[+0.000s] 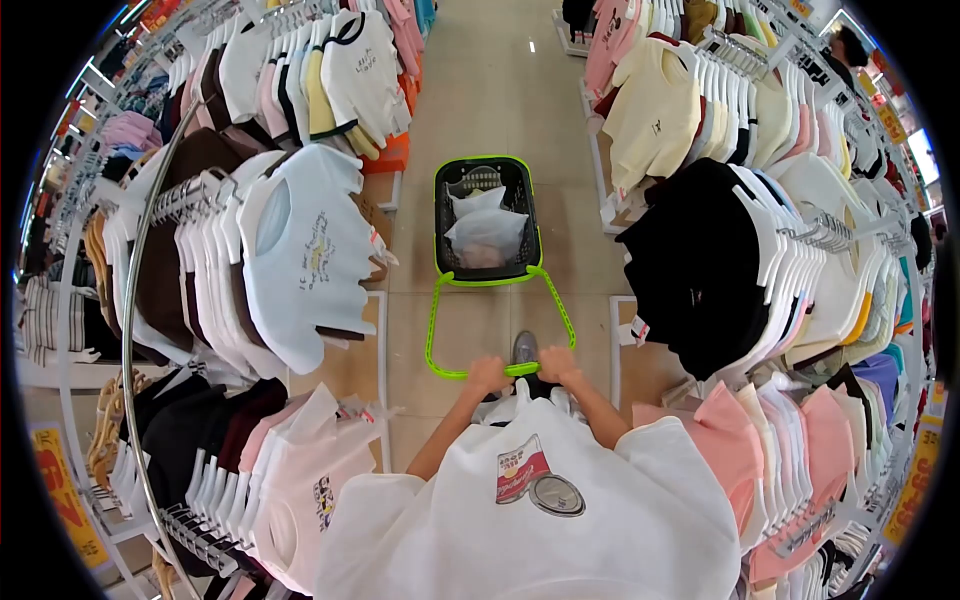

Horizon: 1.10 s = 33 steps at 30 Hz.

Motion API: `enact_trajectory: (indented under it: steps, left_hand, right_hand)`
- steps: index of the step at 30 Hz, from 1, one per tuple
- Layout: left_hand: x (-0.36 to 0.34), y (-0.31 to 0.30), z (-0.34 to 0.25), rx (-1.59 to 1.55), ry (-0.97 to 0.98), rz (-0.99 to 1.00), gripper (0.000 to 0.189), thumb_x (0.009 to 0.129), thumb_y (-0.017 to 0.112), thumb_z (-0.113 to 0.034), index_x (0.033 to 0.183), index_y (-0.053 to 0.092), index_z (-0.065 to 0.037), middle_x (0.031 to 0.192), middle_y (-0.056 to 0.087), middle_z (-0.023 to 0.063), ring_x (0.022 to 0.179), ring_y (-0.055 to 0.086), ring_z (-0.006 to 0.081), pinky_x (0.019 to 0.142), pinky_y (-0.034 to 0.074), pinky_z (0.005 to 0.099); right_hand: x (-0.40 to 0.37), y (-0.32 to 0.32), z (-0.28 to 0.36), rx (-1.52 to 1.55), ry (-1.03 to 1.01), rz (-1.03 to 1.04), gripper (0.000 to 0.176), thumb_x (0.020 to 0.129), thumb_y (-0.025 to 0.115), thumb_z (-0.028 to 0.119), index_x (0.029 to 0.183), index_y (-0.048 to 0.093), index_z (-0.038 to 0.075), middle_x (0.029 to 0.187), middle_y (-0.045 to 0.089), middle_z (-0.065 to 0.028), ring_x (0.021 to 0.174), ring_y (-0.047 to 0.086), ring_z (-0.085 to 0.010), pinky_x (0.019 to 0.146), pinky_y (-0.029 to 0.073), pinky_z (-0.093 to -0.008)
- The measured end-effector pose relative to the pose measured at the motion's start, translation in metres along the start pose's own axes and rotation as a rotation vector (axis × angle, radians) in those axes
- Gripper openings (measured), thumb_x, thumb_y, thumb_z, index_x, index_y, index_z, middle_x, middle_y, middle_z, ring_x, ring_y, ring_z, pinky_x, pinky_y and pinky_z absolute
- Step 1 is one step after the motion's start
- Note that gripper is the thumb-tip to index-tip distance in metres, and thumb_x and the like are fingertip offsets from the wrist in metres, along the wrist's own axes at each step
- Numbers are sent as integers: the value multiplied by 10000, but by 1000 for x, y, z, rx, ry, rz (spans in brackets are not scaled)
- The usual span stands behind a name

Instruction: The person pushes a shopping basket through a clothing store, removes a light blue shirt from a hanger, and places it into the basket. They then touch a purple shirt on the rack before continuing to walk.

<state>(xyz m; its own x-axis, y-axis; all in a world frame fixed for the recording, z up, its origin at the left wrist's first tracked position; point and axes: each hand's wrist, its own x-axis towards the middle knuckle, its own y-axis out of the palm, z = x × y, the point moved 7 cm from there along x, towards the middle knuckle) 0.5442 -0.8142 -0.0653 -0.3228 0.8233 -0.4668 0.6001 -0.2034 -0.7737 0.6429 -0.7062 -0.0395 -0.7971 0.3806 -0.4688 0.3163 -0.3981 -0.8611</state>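
Observation:
My left hand (488, 375) and my right hand (559, 364) are both closed around the near bar of a bright green handle (430, 330). It belongs to a black shopping basket (440, 215) with a green rim, which sits farther forward in the aisle; the handle is swung out toward me. Inside the basket lie milky plastic packages (490, 235), and their contents are hard to make out. My grey shoe (525, 345) shows just beyond the bar, between the hands.
Clothes racks line both sides of the tiled aisle (480, 90). A pale blue shirt (310, 255) hangs on the left and black garments (695, 265) on the right. Pink tops (715, 440) hang near my right elbow. Another person (848, 47) is at the far right.

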Motion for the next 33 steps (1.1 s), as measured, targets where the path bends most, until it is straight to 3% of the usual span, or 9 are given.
enact_trajectory:
  steps: [6, 11, 14, 21, 23, 30, 33]
  left_hand:
    - [-39, 30, 9, -24, 8, 30, 288, 666, 607, -341, 800, 669, -94, 804, 628, 175, 767, 609, 345, 692, 493, 422]
    - [-64, 37, 3, -58, -8, 122, 317, 652, 623, -307, 788, 651, -22, 857, 614, 218, 811, 599, 362, 715, 490, 423]
    - [-79, 36, -1, -30, -23, 119, 316, 635, 628, -311, 788, 663, -36, 826, 628, 199, 811, 615, 330, 736, 492, 401]
    - [-94, 67, -11, -18, -6, 128, 316, 634, 635, -316, 773, 663, -33, 826, 626, 201, 801, 613, 329, 721, 494, 397]
    - [-103, 75, -17, -79, 11, 132, 348, 664, 629, -333, 770, 642, -2, 821, 606, 234, 791, 595, 371, 708, 482, 429]
    - [-135, 126, -48, -61, 37, 67, 331, 653, 630, -333, 763, 660, -22, 791, 616, 214, 772, 605, 351, 713, 488, 429]
    - [-160, 143, -65, 26, 16, 38, 348, 666, 626, -351, 765, 658, -18, 798, 616, 214, 771, 604, 353, 712, 487, 433]
  right_hand:
    - [-34, 34, 19, -13, 31, 17, 209, 638, 589, 226, 724, 653, 46, 772, 632, -171, 737, 628, -308, 666, 504, -403]
    - [-53, 48, 27, -24, 20, 48, 214, 634, 587, 229, 721, 654, 45, 741, 631, -167, 703, 628, -314, 652, 504, -408]
    - [-61, 58, 31, -37, 18, 35, 214, 631, 587, 231, 720, 655, 48, 740, 630, -169, 704, 627, -316, 649, 504, -407]
    - [-89, 78, 24, 0, 32, 4, 209, 632, 592, 219, 728, 660, 46, 772, 630, -179, 732, 624, -314, 667, 502, -400]
    - [-100, 80, 25, 5, -3, -44, 207, 628, 595, 222, 723, 662, 51, 763, 627, -182, 722, 623, -320, 661, 502, -408]
    - [-157, 106, 9, 44, -4, -65, 190, 623, 597, 214, 695, 657, 48, 742, 624, -184, 705, 619, -335, 663, 500, -422]
    - [-183, 127, 4, 41, 1, -65, 203, 631, 612, 234, 732, 656, 63, 797, 629, -168, 766, 623, -299, 678, 494, -410]
